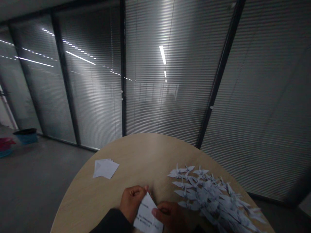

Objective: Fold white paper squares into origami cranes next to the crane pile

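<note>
A sheet of white paper point(148, 216) with printed lines is between my two hands, its pointed corner facing away from me. My left hand point(132, 201) pinches it near that upper corner, fingers closed. On the right edge, my right hand point(170, 216) grips it with the thumb lying on top. To the right of my hands lies a large heap of folded paper cranes point(209, 197), their pointed wings and necks overlapping. A small stack of white paper sheets point(106, 169) rests farther off on the left. The lower edge of the held paper runs out of view.
The round wooden table point(150, 149) stands close to a glass partition with blinds point(165, 113). On the grey floor at the far left are a blue bin with a dark liner point(26, 137) and a blue bin with a pink liner point(5, 146).
</note>
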Demonstrator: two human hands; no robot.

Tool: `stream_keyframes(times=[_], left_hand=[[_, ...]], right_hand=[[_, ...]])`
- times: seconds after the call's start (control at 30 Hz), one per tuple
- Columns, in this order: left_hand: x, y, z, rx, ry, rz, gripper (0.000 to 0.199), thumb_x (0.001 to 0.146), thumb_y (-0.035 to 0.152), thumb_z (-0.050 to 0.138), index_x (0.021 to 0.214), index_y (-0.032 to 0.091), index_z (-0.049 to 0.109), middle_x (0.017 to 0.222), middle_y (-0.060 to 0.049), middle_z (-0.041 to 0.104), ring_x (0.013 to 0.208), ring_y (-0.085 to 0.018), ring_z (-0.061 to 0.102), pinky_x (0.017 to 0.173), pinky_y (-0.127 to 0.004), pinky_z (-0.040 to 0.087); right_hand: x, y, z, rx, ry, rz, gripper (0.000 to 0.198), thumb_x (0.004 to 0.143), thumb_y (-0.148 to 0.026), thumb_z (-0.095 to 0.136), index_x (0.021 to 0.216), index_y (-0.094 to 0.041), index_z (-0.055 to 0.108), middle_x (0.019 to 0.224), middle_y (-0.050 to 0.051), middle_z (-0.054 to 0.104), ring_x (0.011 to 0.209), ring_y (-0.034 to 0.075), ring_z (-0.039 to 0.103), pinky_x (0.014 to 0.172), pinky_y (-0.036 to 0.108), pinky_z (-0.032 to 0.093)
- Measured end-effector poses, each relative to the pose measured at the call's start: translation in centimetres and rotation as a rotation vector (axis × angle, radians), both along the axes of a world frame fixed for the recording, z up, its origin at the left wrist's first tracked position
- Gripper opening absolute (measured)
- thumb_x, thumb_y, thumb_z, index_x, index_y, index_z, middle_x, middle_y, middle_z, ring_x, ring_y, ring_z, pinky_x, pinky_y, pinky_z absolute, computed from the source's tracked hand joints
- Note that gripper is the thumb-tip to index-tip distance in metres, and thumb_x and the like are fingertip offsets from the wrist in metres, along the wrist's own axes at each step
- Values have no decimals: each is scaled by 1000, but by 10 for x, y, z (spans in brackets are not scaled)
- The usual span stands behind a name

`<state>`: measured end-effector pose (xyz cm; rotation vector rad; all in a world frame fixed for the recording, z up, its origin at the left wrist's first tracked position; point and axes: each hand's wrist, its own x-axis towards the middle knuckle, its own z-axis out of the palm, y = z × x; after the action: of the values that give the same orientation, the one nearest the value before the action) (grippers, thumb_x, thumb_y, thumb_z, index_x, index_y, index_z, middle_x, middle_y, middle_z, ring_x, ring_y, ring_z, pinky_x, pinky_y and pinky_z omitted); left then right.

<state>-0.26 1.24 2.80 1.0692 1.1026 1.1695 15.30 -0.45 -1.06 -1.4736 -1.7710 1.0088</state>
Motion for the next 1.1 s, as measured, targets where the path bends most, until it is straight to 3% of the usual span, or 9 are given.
stream_keyframes(times=[0.23,0.5,0.7,0.97,1.1], left_hand=[[0,-1,4,17,35,37,57,42,69,69,38,13,57,36,1,49,36,-9,40,40,-22,27],[1,3,-3,-17,55,50,58,44,71,66,41,13,59,35,2,49,36,-10,41,41,-23,28],[1,6,-11,-72,7,-5,56,44,69,68,40,14,57,33,4,45,34,-8,37,41,-23,25],[2,6,-11,-100,-65,-148,55,46,67,70,44,13,58,36,3,48,36,-9,41,42,-23,26],[4,5,-10,-76,-29,-149,52,38,61,77,45,13,58,37,4,49,37,-8,42,42,-23,27]], right_hand=[[-1,0,-1,-30,-10,-17,30,69,-40,56,63,-15,70,58,2,66,54,14,56,49,21,34],[1,1,-1,-22,72,-2,31,67,-42,55,58,-14,65,50,0,58,49,10,48,46,20,31],[0,2,-8,-5,134,-35,27,65,-40,58,52,-16,57,46,-4,50,46,9,43,45,20,29],[-1,3,-8,-11,111,-119,29,64,-41,57,49,-17,54,46,-2,53,46,10,46,46,22,31],[0,3,-5,-55,109,-102,31,64,-45,58,51,-17,55,50,-1,56,49,11,49,48,22,34]])
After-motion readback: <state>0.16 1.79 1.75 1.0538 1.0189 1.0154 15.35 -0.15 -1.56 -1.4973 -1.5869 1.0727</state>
